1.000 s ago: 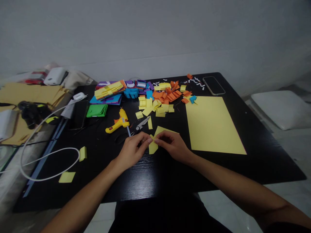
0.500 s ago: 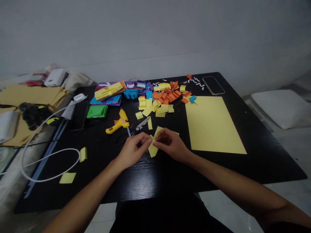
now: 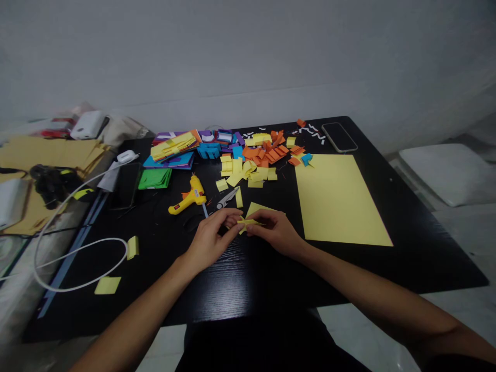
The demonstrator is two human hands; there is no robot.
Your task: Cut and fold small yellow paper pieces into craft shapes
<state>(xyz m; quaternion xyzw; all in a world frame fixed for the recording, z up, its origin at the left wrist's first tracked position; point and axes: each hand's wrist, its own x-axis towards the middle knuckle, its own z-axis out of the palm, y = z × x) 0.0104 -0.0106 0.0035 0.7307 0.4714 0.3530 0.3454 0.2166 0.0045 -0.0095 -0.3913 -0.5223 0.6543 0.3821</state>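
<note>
Both of my hands meet near the middle of the black table (image 3: 406,258), pinching one small yellow paper piece (image 3: 247,222) between them. My left hand (image 3: 212,238) grips its left end with thumb and fingers. My right hand (image 3: 274,231) holds its right end. The piece is folded flat, seen almost edge-on. Just behind it lies another yellow paper scrap (image 3: 256,208), partly hidden by my fingers. Scissors (image 3: 227,198) and a yellow glue gun (image 3: 188,197) lie just beyond my left hand.
A large yellow sheet (image 3: 337,201) lies to the right, a phone (image 3: 338,136) behind it. Piles of yellow, orange, blue and purple folded scraps (image 3: 248,155) fill the back. A white cable (image 3: 73,258) loops at the left, with two yellow scraps (image 3: 107,284) nearby.
The yellow piece hung open and flat-faced between my fingers before; now it is folded down and looks thin. My hands stayed in the same place.
</note>
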